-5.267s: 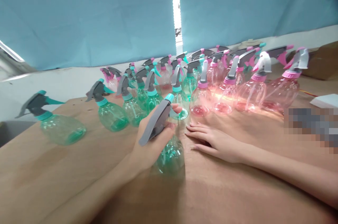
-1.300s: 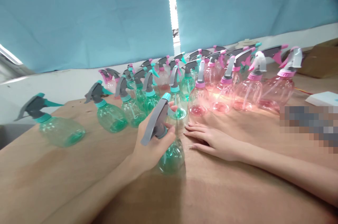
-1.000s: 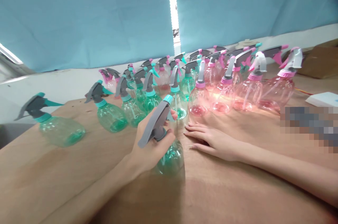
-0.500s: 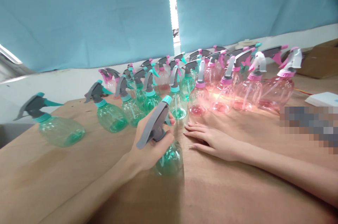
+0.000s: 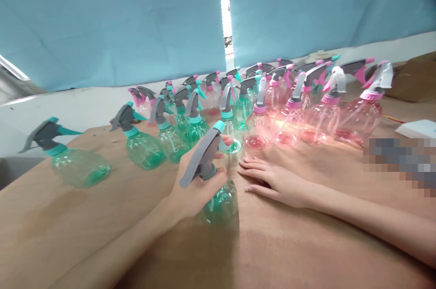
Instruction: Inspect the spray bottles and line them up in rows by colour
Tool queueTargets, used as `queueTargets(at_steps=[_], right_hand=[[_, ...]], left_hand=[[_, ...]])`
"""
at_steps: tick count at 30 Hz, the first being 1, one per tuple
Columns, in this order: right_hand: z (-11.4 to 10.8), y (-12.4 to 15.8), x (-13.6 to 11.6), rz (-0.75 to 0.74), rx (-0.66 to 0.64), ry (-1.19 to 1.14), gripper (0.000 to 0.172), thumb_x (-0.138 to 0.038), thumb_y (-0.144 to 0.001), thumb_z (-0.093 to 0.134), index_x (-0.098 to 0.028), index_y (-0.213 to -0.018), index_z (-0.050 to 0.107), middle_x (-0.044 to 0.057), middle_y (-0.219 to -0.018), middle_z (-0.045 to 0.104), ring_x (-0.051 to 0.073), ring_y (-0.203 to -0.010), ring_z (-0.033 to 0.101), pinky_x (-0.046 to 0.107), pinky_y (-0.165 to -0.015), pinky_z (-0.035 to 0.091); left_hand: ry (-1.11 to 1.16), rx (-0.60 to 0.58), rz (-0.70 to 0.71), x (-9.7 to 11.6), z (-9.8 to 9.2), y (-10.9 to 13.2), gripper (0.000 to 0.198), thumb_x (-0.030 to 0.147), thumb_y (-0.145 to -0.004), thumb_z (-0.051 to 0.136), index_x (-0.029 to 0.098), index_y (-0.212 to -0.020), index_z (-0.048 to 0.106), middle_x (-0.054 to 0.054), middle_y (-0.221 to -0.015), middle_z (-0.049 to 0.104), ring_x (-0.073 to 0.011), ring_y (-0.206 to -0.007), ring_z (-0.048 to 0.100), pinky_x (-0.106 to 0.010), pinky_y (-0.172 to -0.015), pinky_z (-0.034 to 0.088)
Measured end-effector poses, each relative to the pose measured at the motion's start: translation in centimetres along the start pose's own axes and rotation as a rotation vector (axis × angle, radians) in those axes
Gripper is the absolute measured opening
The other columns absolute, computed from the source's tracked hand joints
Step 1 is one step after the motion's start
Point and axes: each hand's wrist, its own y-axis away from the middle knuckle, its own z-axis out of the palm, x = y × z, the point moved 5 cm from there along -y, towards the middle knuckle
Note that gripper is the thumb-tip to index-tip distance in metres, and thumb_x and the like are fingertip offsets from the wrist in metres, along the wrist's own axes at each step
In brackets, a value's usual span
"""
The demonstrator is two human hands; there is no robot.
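Note:
My left hand (image 5: 194, 184) is wrapped round the neck of a green spray bottle (image 5: 221, 205) with a grey and teal trigger head. That bottle is close to me on the wooden table (image 5: 279, 243), and my fingers hide its collar and part of the trigger. To its right, my right hand (image 5: 272, 180) lies flat on the wood with fingers stretched out, holding nothing. Just beyond my fingertips stands a pink spray bottle (image 5: 257, 132), and beside it a green spray bottle (image 5: 230, 128) stands partly behind my left hand.
Several green and pink spray bottles crowd the back of the table. A lone green spray bottle (image 5: 80, 166) stands at the far left. At the right are a white box-like object (image 5: 417, 129) and a brown cardboard box (image 5: 413, 78). Blue sheeting (image 5: 119, 21) hangs behind.
My left hand still grips the green spray bottle, and its fingers near the trigger have shifted slightly. My right hand stays flat. The whole view has moved a little.

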Motion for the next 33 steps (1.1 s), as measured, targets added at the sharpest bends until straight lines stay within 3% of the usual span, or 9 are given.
queueTargets(at_steps=[10, 19, 27, 33], right_hand=[[-0.1, 0.03, -0.02, 0.008, 0.017, -0.037, 0.05, -0.049, -0.097, 0.045, -0.023, -0.139, 0.05, 0.008, -0.149, 0.044, 0.027, -0.138, 0.037, 0.046, -0.113, 0.032], [-0.08, 0.04, -0.04, 0.002, 0.022, -0.036, 0.05, -0.048, -0.097, 0.045, -0.023, -0.139, 0.05, 0.008, -0.149, 0.043, 0.027, -0.138, 0.037, 0.047, -0.113, 0.032], [0.16, 0.15, 0.19, 0.007, 0.024, -0.024, 0.05, -0.048, -0.097, 0.045, -0.024, -0.14, 0.049, 0.007, -0.149, 0.043, 0.027, -0.138, 0.037, 0.046, -0.113, 0.032], [0.14, 0.09, 0.13, 0.016, 0.004, 0.011, 0.052, -0.05, -0.097, 0.042, -0.02, -0.14, 0.049, 0.008, -0.15, 0.042, 0.027, -0.139, 0.036, 0.045, -0.113, 0.032]], left_hand=[[0.036, 0.001, -0.024, -0.47, -0.01, 0.14, 0.054, 0.013, -0.071, 0.06, 0.024, -0.124, 0.055, -0.006, -0.126, 0.064, -0.0225, -0.097, 0.067, -0.036, -0.084, 0.057], [-0.004, 0.01, -0.036, 0.28, 0.21, 0.29, 0.047, 0.019, -0.078, 0.056, 0.025, -0.125, 0.057, -0.006, -0.126, 0.064, -0.0215, -0.095, 0.067, -0.037, -0.084, 0.056], [-0.035, 0.042, -0.05, 0.25, 0.1, 0.4, 0.052, 0.016, -0.074, 0.057, 0.024, -0.125, 0.058, -0.006, -0.113, 0.071, -0.0216, -0.092, 0.067, -0.036, -0.083, 0.055], [0.002, 0.016, -0.041, 0.21, 0.31, 0.22, 0.053, 0.014, -0.073, 0.057, 0.024, -0.124, 0.058, -0.005, -0.121, 0.067, -0.022, -0.096, 0.067, -0.037, -0.088, 0.055]])
